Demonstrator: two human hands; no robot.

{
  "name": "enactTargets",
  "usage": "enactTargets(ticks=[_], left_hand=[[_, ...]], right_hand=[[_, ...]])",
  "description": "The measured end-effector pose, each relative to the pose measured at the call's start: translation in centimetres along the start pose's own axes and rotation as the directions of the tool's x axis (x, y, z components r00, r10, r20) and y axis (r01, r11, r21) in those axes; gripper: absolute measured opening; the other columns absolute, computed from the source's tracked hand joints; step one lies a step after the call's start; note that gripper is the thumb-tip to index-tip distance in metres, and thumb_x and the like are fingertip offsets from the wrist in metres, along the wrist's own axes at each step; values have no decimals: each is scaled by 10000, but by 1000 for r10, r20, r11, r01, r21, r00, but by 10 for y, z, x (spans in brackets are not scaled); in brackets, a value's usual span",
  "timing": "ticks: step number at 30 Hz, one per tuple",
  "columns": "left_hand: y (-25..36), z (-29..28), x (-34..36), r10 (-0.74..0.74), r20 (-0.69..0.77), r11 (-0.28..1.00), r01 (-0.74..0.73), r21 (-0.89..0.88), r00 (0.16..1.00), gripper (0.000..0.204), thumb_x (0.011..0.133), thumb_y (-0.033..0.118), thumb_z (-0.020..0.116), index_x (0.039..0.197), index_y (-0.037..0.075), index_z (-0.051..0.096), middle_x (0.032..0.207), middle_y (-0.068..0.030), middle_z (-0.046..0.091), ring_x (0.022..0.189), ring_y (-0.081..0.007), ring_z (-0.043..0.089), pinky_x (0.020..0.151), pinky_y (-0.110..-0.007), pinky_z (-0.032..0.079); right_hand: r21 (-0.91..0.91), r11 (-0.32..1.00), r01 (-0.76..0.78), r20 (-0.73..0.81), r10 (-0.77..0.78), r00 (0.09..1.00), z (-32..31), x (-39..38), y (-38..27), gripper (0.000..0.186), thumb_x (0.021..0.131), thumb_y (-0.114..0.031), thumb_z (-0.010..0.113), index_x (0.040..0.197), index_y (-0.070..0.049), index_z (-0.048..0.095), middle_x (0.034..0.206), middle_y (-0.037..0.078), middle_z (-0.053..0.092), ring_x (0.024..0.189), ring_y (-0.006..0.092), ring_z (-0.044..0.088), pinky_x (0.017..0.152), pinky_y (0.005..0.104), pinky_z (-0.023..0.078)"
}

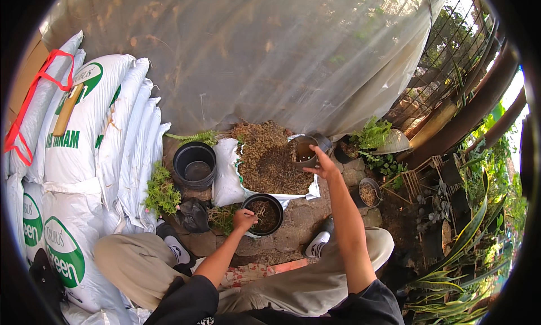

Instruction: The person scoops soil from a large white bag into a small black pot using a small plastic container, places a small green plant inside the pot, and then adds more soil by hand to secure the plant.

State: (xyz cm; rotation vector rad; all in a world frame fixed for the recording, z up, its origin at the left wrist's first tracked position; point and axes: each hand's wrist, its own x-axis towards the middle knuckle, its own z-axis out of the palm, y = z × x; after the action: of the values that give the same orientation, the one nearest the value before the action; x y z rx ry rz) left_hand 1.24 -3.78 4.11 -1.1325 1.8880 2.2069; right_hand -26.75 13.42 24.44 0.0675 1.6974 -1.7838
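Observation:
My left hand [245, 219] is closed around a plant at the left rim of a black pot [280, 228]. The plant's leafy stems [221, 218] stick out to the left of my fist, and pale roots show on its other side, over the dark soil in the pot. In my right hand [324, 166] is a small dark pot [305, 149], tilted so that its mouth faces the left. That pot is above the right part of a heap of brown growing mix [267, 167], which lies on an opened white sack [227, 181].
A stack of black pots [195, 166] stands left of the heap, with a black plastic bag [194, 215] nearer me. White sacks [84, 128] are piled at the left. Potted ferns [373, 134] and a small pot [369, 193] stand at the right. Plastic sheeting [242, 54] hangs behind.

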Motion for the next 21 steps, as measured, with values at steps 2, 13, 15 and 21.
enactTargets(ticks=[2,13,15,21], left_hand=[[-2,-6,5,-15,-7,1000,15,-12,1000,160,804,5,737,920,-50,641,884,-185,722,755,-254,741,664,-324,603],[10,2,-3,10,42,1000,-9,-11,999,218,805,-20,732,974,-95,615,916,-200,689,806,-254,722,685,-336,617],[-1,-10,4,17,15,1000,-16,-20,1000,208,793,-2,741,958,-70,634,894,-180,712,780,-254,735,693,-323,600],[9,-11,-6,-21,89,992,32,-123,996,238,815,14,747,991,-78,615,937,-186,690,832,-244,718,726,-348,620]], right_hand=[[-15,1000,-1,23,2,1000,5,-12,-29,654,869,-438,678,1416,-181,429,1444,149,379,1236,353,502,886,545,577],[-345,939,-17,127,64,990,0,-89,-84,644,886,-454,640,1378,-95,432,1344,136,487,1146,302,590,881,450,586],[-333,943,-29,170,90,981,17,-103,-71,635,886,-446,642,1364,-88,427,1352,129,448,1175,318,560,900,456,580],[-421,901,-102,186,195,963,28,-138,-37,778,872,-409,667,1462,-60,300,1456,158,369,1360,323,389,914,462,577]])
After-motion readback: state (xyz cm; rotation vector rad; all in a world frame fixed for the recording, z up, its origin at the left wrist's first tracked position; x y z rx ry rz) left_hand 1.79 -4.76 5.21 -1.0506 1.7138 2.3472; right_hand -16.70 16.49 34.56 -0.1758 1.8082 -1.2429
